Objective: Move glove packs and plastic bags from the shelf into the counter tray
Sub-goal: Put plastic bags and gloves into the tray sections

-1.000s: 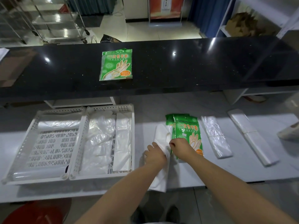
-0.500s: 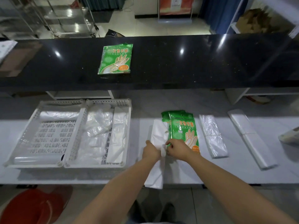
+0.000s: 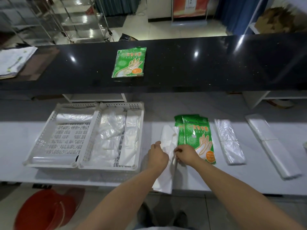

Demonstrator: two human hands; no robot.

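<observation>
Both hands point(image 3: 172, 156) pinch the white bag point(image 3: 167, 163).

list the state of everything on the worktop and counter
left hand, grips white plastic bag
right hand, pinches that bag
white plastic bag, crumpled at the hands, near end hangs over white worktop edge
stack of green glove packs, flat on worktop
single green glove pack, flat on black counter
white perforated plastic tray, both compartments hold clear bags
clear bag bundle and long white bag bundle, flat, untouched
</observation>
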